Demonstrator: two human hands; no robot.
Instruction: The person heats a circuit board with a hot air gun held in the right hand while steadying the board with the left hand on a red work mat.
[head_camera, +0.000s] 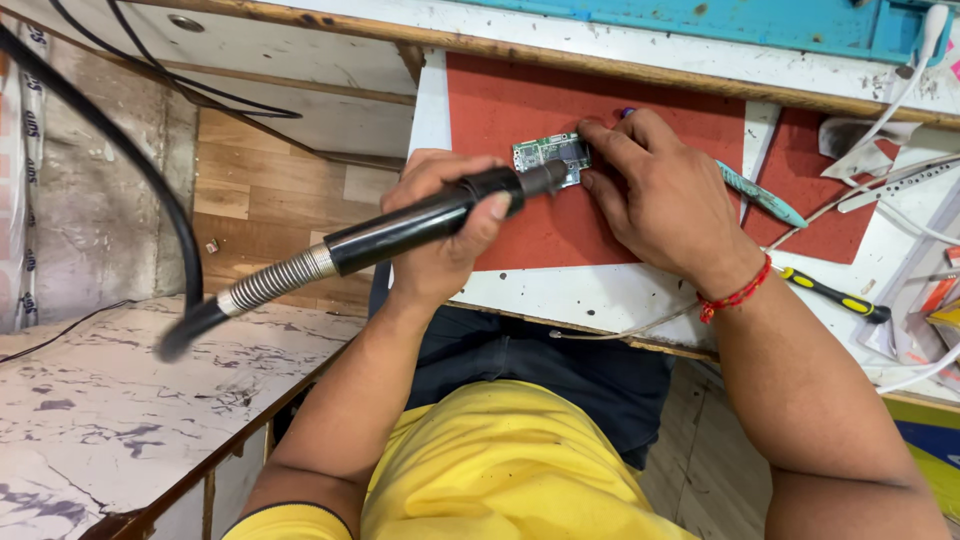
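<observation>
White workbench (600, 295), stained, with a red mat (520, 100) covering most of its middle. Second marbled surface (90, 420) off to the person's left, lower down.

Left hand (440, 225) is wrapped around a black hot-air handpiece (420, 225): fingers curled tight round the barrel, thumb lying along the top. Handpiece has a metal spring strain relief (275, 280) at the rear and a thick black hose (110, 140) looping up and away to the left. Nozzle end (545, 178) sits right at the near edge of the board, over it or touching; can't tell which.

Right hand (660, 200) is palm down on the mat, fingers close together, index and thumb tips pressed against the right edge of a small green circuit board (548, 155). Red thread band (737, 293) on that wrist.

Board lies flat on the red mat, upper centre, between the two hands.

Right of the hand: teal tweezers (765, 195) lying on the mat, partly under the fingers; yellow-and-black screwdriver (835, 297) on the white bench near the wrist; white cables (900, 90) and clutter at the far right edge.
</observation>
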